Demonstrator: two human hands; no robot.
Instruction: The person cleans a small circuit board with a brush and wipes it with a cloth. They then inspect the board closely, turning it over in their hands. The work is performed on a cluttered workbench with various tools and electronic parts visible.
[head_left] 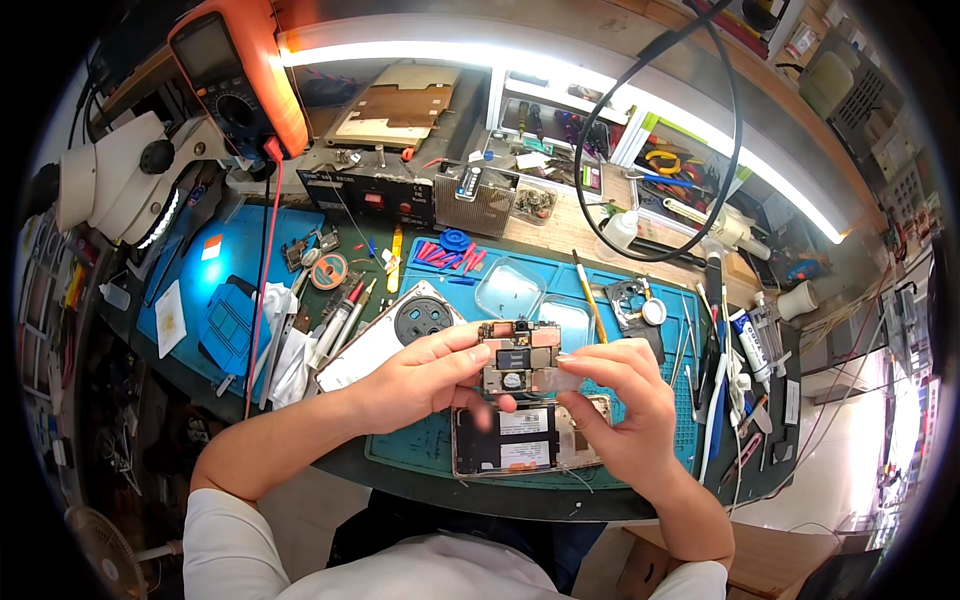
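Note:
Between my hands, above the blue mat [405, 440], a phone circuit board [513, 358] is held up, with dark chips and copper-coloured patches on it. My left hand [437, 372] is closed on its left edge. At its lower right, the thumb and fingers of my right hand [628, 393] pinch a small pale, translucent piece [558, 380]; its kind is too small to make out. Below them an opened phone body [503, 441] with a black battery area and white labels lies on the mat, partly hidden by my hands.
A white phone back [375, 352] with a dark disc lies left of the board. Clear plastic boxes [508, 287] stand behind. An orange multimeter [240, 75] and a microscope [120, 180] are at the left. Tweezers, a glue tube [750, 345] and cables crowd the right.

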